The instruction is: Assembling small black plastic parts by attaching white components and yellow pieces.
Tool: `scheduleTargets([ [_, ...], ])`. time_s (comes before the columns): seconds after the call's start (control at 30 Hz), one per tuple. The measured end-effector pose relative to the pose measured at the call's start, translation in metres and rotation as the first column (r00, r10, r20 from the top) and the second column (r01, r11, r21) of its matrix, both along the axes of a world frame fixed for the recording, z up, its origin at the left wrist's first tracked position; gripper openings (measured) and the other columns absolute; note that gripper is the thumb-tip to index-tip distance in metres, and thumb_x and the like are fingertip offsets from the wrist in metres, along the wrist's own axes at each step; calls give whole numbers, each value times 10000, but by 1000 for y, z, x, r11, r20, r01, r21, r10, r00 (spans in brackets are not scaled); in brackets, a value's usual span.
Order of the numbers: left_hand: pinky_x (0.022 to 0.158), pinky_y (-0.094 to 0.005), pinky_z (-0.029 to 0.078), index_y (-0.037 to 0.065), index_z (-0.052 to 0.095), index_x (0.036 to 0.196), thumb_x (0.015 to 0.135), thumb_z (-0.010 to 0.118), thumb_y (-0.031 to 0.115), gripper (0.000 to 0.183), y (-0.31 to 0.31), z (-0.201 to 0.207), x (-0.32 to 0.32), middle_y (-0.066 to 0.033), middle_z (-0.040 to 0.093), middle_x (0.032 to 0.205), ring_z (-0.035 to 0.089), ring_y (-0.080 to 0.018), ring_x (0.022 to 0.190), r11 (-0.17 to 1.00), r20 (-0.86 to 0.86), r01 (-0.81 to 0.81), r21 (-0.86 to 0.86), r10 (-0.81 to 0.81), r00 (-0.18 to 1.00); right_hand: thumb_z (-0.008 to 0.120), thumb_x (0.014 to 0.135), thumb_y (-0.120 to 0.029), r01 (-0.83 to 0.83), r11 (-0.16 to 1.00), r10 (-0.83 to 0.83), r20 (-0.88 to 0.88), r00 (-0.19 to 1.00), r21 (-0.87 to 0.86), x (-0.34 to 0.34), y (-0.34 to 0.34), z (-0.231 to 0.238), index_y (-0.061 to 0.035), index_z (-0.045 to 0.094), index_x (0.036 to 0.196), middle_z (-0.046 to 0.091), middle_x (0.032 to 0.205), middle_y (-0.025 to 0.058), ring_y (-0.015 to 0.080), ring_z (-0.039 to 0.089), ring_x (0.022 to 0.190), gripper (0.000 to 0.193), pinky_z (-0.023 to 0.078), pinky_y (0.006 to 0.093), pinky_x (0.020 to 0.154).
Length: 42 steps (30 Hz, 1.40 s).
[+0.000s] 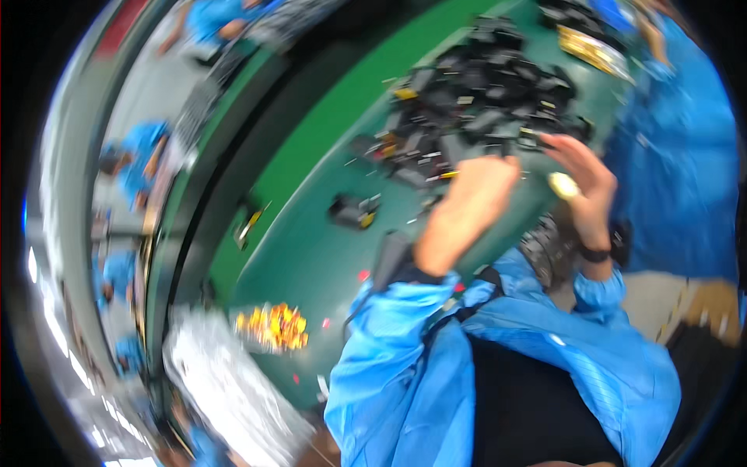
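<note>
My left hand (476, 196) reaches over the near edge of a heap of black plastic parts (475, 101) on a dark green table (311, 241). Its fingers are blurred and mostly turned out of sight, so any hold is unclear. To its right, my right hand (589, 180) is raised beside the heap with fingers stretched and thumb apart. A pale yellow oval patch (563, 185) shows at that thumb; I cannot tell whether it is a cover or a separate piece. One black part with a yellow bit (354, 211) lies apart, left of my left hand.
A clear bag of orange and yellow pieces (274, 327) and a large clear plastic bag (229, 381) lie at the lower left. At the far right stands a person in blue (673, 156), near a gold packet (593, 53). A small yellow-and-black item (249, 226) sits on the brighter green strip.
</note>
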<state>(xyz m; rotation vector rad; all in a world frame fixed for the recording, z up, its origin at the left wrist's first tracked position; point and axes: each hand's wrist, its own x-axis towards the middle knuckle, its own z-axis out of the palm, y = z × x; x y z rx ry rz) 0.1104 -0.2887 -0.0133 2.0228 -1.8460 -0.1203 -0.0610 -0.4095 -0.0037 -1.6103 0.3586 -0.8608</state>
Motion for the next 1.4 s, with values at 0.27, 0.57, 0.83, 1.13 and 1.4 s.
scheduleTargets([
  [0.27, 593, -363, 466, 15, 612, 901, 698, 697, 65, 226, 132, 92, -43, -95, 600, 731, 596, -258, 671, 875, 41, -298, -382, 339, 940, 644, 883, -24, -52, 791, -158, -285, 945, -609, 0, 15, -25, 13, 643, 1231, 601, 1343, 225, 341, 571, 1273, 349, 419, 388, 1071],
  [0.57, 629, -475, 517, 27, 634, 953, 864, 641, 130, 136, 390, 77, 29, -178, 672, 755, 666, -385, 696, 361, 206, -915, 179, 896, 394, 595, 866, 60, -103, 730, -122, -277, 953, -675, 18, 22, -3, 54, 640, 1162, 609, 1328, 232, 350, 563, 1290, 300, 420, 394, 1084],
  [0.83, 620, -509, 526, -43, 621, 885, 824, 653, 205, 257, 376, 27, 51, -217, 661, 701, 666, -414, 673, 487, 283, -803, 344, 761, 584, 543, 763, 123, -135, 776, 133, -50, 990, -616, 35, 95, 38, 106, 630, 992, 676, 1111, 285, 423, 650, 1137, 246, 497, 466, 991],
  [1.13, 658, -504, 532, -35, 657, 853, 809, 643, 177, 217, 377, 34, 61, -241, 655, 717, 661, -424, 685, 553, 347, -755, 352, 672, 654, 602, 656, 121, -360, 728, 390, -80, 917, -584, 45, 135, 31, 83, 642, 889, 680, 961, 229, 421, 686, 1047, 239, 565, 432, 851],
  [1.4, 567, -234, 472, -41, 653, 1040, 974, 579, 54, 137, 289, 71, -27, -86, 682, 709, 585, -94, 596, 485, -597, -864, -134, 656, 461, 647, 882, -49, -609, 733, 627, -47, 778, -303, 69, 166, 20, 36, 620, 1149, 681, 920, 169, 286, 666, 714, 281, 532, 350, 643],
])
